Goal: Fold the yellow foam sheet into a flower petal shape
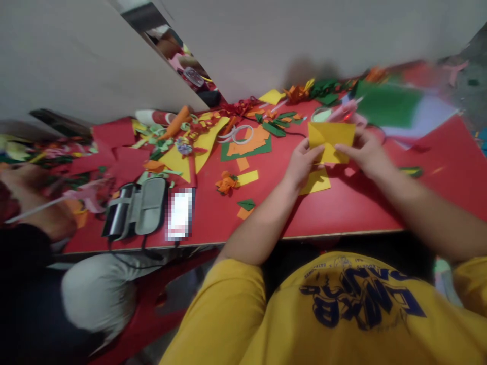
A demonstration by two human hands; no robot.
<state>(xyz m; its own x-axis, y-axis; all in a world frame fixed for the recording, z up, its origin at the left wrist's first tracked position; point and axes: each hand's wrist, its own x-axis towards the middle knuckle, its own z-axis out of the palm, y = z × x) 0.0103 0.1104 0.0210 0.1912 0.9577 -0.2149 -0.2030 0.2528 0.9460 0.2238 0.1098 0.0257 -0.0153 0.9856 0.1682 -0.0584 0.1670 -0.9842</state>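
Note:
A piece of yellow paper (331,137) is held up above the red table, its surface slightly creased. My left hand (302,162) pinches its lower left side, thumb on the near face. On the right side, my right hand (363,149) grips the same paper between thumb and fingers. Beneath it, another yellow paper piece (318,182) lies flat, partly hidden by my left hand. Just behind the held sheet are a pink glue gun (344,110) and a roll of tape (321,114).
Paper scraps and folded leaves (279,125) cover the back of the red table (342,213). Left are an open grey case (150,208), a phone (180,214), cables and an orange paper flower (227,183). Green and white sheets (391,104) lie right. A co-worker's arm (41,203) rests far left.

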